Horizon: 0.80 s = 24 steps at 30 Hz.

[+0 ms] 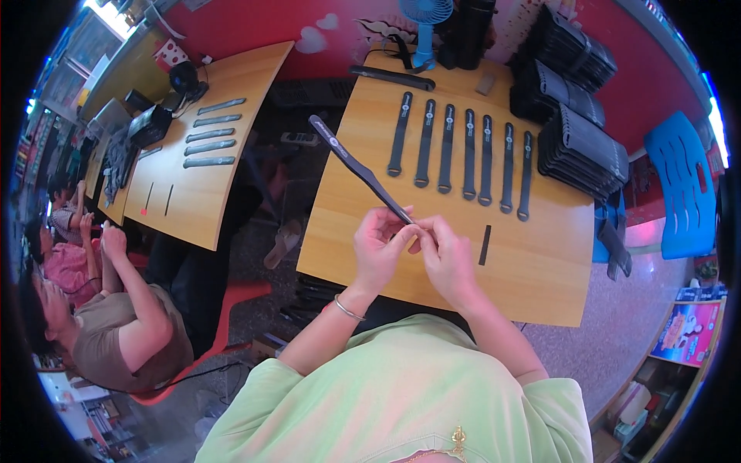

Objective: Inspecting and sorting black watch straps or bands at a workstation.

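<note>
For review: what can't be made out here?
Head view:
Held strap, near end: covered by the left hand and right hand.
Dark items under the table: partly hidden by its top.
What the nearest co-worker's hand holds: too small.
Green shirt: cut off at lower edge.

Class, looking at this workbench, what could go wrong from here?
The dark strap, held at one end by the left hand and right hand, could slip and drop. Its free end might brush the row of straps out of line. The stack near the table's right edge could topple.
</note>
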Available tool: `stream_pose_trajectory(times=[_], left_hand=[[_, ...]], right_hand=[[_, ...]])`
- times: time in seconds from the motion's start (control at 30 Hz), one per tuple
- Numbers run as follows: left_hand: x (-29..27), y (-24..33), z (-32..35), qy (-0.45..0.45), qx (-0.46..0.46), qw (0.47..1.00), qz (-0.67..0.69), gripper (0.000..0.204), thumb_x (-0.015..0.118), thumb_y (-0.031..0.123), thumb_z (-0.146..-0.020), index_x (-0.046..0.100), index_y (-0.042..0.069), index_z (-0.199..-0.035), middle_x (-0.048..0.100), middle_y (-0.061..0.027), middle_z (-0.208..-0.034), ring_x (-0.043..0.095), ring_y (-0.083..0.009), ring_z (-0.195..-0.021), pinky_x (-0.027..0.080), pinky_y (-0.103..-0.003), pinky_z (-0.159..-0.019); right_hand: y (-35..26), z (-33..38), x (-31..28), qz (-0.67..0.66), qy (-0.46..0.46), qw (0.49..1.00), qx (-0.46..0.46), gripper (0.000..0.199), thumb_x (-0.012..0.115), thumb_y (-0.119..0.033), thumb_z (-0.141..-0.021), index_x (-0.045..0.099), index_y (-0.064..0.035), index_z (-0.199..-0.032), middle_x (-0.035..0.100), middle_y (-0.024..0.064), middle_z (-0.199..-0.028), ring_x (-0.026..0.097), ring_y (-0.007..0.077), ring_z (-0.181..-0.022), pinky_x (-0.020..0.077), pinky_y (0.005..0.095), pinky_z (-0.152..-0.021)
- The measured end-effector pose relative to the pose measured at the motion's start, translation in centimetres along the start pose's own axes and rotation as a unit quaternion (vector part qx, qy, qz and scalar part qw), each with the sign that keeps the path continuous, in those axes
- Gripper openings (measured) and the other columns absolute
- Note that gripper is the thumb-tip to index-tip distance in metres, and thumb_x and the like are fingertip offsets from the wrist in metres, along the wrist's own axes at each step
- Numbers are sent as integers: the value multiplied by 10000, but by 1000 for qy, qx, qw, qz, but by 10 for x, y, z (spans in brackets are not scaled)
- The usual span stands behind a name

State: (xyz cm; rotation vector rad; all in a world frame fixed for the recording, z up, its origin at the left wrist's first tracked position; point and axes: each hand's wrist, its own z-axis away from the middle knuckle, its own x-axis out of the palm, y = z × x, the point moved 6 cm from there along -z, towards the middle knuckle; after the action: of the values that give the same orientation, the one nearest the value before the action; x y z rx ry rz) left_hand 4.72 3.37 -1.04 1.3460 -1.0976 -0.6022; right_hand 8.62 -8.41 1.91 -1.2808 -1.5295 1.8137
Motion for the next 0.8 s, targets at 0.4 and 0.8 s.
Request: stream_pose_trajectory(times=[0.4,0.8], left_hand=[[1,-11,-1,-47,-42,998,26,180,630,-4,-866,512,-40,-997,627,-169,-1105,631,-138,-914,520,-253,-799],[5,4,2,-68,62,976,-197,123,632,25,-866,610,-41,-967,615,-62,-889,589,-99,-721,481,-210,-634]], right_hand=[[14,2,3,-75,-11,994,85,108,492,-76,-947,553,-25,-1021,661,94,-723,656,181,-666,466,291,-583],[6,8,3,-2,-34,999,43,120,465,-69,-940,525,-28,-1035,655,131,-741,662,281,-701,489,359,-612]])
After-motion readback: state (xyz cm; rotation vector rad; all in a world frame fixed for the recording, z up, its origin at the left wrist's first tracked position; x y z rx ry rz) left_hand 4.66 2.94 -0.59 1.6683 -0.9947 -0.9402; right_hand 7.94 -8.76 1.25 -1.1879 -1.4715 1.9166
